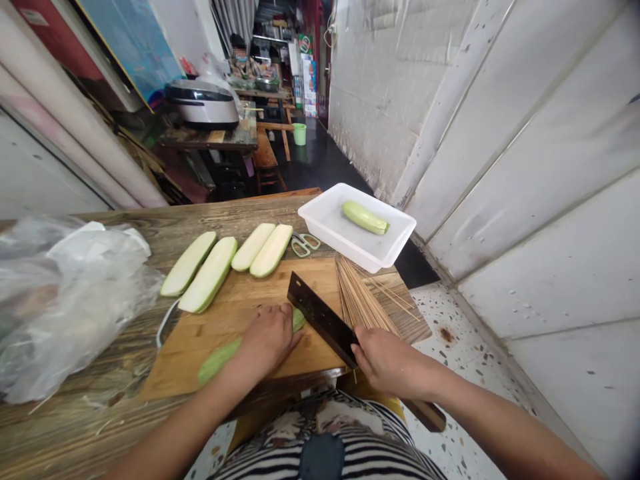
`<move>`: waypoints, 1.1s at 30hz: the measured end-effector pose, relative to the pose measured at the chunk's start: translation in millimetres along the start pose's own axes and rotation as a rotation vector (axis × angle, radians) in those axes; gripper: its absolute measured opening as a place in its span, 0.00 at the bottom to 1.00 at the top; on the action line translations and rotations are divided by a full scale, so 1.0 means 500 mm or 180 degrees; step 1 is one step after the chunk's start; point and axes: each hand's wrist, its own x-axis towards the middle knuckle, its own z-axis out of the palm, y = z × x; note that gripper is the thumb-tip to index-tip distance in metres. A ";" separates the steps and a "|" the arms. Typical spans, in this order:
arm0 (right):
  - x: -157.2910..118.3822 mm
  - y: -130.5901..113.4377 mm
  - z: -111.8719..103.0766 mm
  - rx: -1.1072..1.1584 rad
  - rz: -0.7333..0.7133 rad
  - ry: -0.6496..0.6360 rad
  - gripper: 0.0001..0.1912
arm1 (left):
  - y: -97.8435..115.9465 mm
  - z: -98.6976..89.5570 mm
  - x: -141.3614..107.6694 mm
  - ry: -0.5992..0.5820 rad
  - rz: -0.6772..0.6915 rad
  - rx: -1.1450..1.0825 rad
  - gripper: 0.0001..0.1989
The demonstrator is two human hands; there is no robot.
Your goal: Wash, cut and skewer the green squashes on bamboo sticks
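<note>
Striped clothing (pixel 370 460) on the person is nearest; just beyond it, both hands are over the cutting board (pixel 180 350). Workpiece: one green squash (pixel 216 361), lying on the board's near half under the left hand (pixel 270 337). Handling, as judged from here: moderately heavy, firm, smooth-skinned — liable to roll or slip. Take hold from above, mid-length, pressing down; keep the fingertips back from the blade.

Left-hand pose: palm down, fingers bunched and partly curled over the squash, thumb toward the blade. Right hand (pixel 387 357): fingers wrapped around the cleaver (pixel 323 317) where blade meets handle — handle end projecting past the hand toward the person. Blade stands just beside the squash; contact cannot be confirmed.

Outward: four squash halves (pixel 210 275) lie cut face up along the board's far side. Scissors (pixel 306 244) and a white tray (pixel 320 217) holding another squash (pixel 365 218) lie beyond; skewers (pixel 365 300) lie to the right. Plastic bags (pixel 90 293) occupy the left of the worktop (pixel 133 347).
</note>
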 end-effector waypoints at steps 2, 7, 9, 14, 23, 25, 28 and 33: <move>0.011 -0.004 0.003 -0.0013 -0.0028 -0.0127 0.11 | -0.001 0.002 0.002 0.0010 0.0003 -0.0007 0.25; 0.015 -0.019 0.013 -0.0150 0.0011 -0.0163 0.10 | -0.001 -0.001 -0.001 -0.0022 0.0008 -0.0066 0.24; 0.001 -0.021 0.009 -0.0038 0.0046 0.0068 0.10 | -0.006 -0.007 0.000 -0.0115 -0.0003 -0.0155 0.22; -0.056 -0.002 -0.015 0.0324 0.0338 0.1054 0.10 | -0.042 -0.028 0.023 -0.0327 -0.0352 -0.0147 0.20; -0.111 0.104 0.045 -0.1144 0.0077 0.2528 0.04 | -0.042 -0.050 0.024 -0.0003 -0.0463 -0.0081 0.27; -0.123 0.138 0.051 -0.1536 -0.0033 0.2678 0.04 | -0.037 -0.067 0.013 0.0207 -0.0416 -0.0150 0.28; -0.152 0.195 0.056 -0.1866 -0.0195 0.2815 0.06 | -0.013 -0.121 0.012 0.0747 -0.0331 -0.0285 0.27; -0.239 0.291 0.087 -0.2172 -0.0482 0.2749 0.11 | 0.141 -0.216 0.057 0.1086 0.1287 -0.1073 0.23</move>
